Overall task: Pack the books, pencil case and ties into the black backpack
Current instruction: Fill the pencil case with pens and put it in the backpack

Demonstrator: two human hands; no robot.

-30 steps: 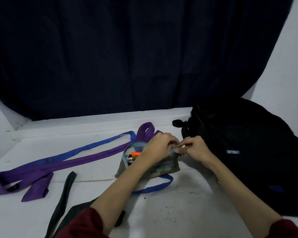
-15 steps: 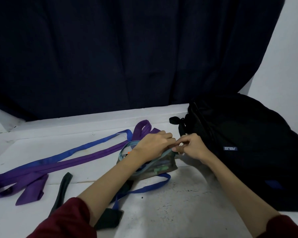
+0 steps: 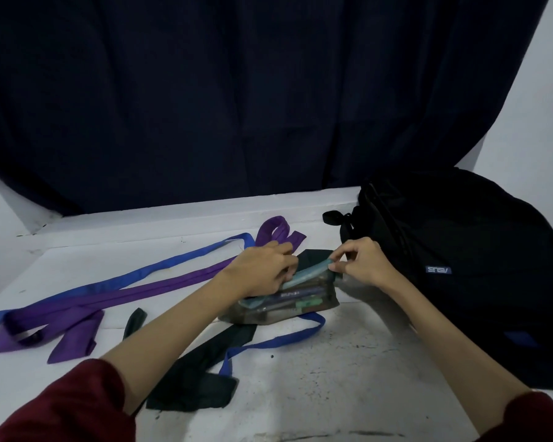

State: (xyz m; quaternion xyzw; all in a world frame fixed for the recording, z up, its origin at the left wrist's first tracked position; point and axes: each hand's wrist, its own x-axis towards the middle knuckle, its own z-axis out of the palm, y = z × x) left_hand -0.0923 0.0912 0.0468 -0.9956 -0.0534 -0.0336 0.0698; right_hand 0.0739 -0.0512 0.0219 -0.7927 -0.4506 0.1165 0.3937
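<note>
Ties, purple (image 3: 77, 309), blue (image 3: 147, 269) and black (image 3: 201, 374), lie loose on the table (image 3: 332, 393). Centrally, the left hand (image 3: 262, 271) grips the pencil case (image 3: 288, 301) while the right hand (image 3: 361, 261) pinches its zipper end, likely bracing it for zipping. The black backpack (image 3: 460, 266) waits beside.

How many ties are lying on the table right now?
3. A purple tie on the left, a blue tie just behind it that runs under the pencil case, and a black tie nearest the camera. The case may hide more.
</note>
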